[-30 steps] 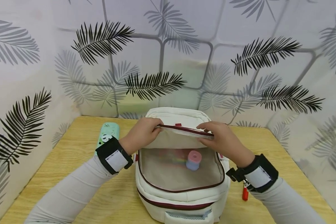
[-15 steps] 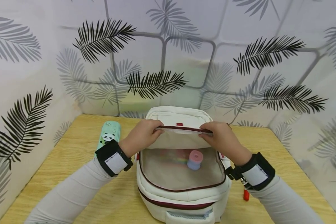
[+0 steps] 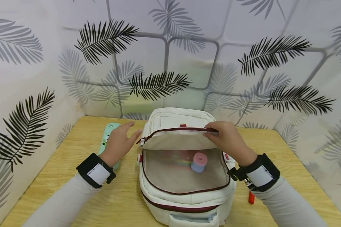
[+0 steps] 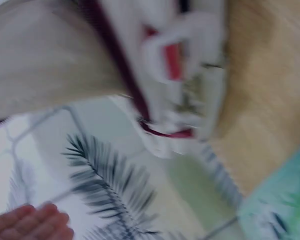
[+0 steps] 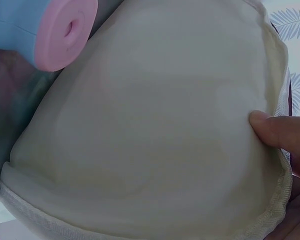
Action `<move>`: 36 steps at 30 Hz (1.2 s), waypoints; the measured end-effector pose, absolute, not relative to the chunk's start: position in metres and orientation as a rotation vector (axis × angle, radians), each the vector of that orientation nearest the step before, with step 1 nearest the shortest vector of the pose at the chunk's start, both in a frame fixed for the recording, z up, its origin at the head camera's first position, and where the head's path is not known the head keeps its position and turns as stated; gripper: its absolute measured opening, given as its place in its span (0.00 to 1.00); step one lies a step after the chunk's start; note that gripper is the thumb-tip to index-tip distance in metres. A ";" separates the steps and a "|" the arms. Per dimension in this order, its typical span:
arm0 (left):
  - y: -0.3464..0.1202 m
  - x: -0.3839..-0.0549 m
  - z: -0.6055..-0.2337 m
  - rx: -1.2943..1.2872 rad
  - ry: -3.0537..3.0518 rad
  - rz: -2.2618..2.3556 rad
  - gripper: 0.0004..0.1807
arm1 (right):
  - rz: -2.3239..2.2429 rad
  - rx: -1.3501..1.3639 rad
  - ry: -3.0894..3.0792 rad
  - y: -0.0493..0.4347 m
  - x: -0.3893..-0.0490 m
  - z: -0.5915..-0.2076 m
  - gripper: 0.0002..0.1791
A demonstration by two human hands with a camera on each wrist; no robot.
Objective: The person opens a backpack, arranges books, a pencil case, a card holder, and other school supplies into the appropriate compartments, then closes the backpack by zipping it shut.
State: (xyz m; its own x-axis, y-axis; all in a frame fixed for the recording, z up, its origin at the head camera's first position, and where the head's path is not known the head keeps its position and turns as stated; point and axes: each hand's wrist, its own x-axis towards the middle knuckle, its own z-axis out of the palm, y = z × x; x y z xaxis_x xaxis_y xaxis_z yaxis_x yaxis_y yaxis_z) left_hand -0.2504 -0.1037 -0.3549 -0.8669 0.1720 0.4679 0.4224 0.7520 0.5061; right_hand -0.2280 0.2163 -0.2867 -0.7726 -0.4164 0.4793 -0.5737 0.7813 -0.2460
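A white backpack (image 3: 184,199) with dark red zips lies on the table, its main compartment unzipped. My right hand (image 3: 228,140) pinches the raised edge of its flap (image 3: 174,141); in the right wrist view the thumb (image 5: 277,131) presses on the flap's beige lining (image 5: 155,115). Inside the compartment is a small pink-and-blue cylinder (image 3: 199,162) with a hole in its pink end. My left hand (image 3: 117,143) is off the bag to its left, thumb and fingers apart, holding nothing. It partly covers a mint-green panda pencil case (image 3: 110,126). The left wrist view is blurred.
A small red object (image 3: 251,197) lies on the wooden table (image 3: 272,170) right of the backpack, partly hidden by the right wrist strap. Leaf-patterned sheeting (image 3: 187,63) stands behind the table and along its sides.
My left hand has let go of the flap's edge and moved left, over towards the pencil case. The right hand has brought its fingers together on the flap and keeps it raised.
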 end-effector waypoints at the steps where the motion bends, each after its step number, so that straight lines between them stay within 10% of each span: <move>1: -0.111 -0.251 -0.361 -0.401 -2.598 -0.856 0.31 | 0.545 0.748 -2.571 0.216 -0.228 -0.287 0.07; 13: -0.154 -0.252 -0.400 0.053 -3.113 -0.585 0.55 | 0.602 0.710 -2.567 0.218 -0.229 -0.288 0.07; 36: -0.163 -0.252 -0.435 0.044 -3.154 -0.552 0.46 | 0.623 0.690 -2.561 0.221 -0.229 -0.293 0.07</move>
State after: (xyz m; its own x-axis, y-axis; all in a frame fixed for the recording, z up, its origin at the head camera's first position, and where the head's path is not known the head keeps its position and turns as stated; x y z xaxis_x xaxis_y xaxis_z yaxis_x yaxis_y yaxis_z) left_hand -0.2523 -0.1628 -0.4350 -0.9978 -0.0164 -0.0645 -0.0374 0.9402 0.3386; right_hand -0.2288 0.2206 -0.2931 -0.7917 -0.3629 0.4915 -0.5480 0.7774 -0.3087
